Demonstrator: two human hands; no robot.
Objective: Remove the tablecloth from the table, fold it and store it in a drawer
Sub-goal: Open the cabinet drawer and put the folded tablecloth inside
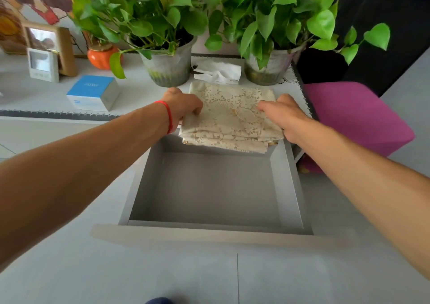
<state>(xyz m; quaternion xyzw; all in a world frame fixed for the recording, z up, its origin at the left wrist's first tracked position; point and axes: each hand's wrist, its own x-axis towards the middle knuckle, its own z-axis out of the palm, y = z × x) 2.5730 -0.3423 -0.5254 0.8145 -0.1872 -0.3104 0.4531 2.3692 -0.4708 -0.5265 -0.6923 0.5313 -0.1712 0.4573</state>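
The pulled-out grey drawer (209,187) gapes empty below me, ready for storing. My left hand (183,108) and right hand (283,115) pinch the folded cream lace tablecloth (232,115) by its sides, fingers closed on it, at the white desk (35,94) edge. Two green potted plants (167,47) stand behind.

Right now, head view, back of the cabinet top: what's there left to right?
Small white clock → orange pot → left potted plant → crumpled tissue → right potted plant. Beyond the cabinet's right edge: magenta stool.
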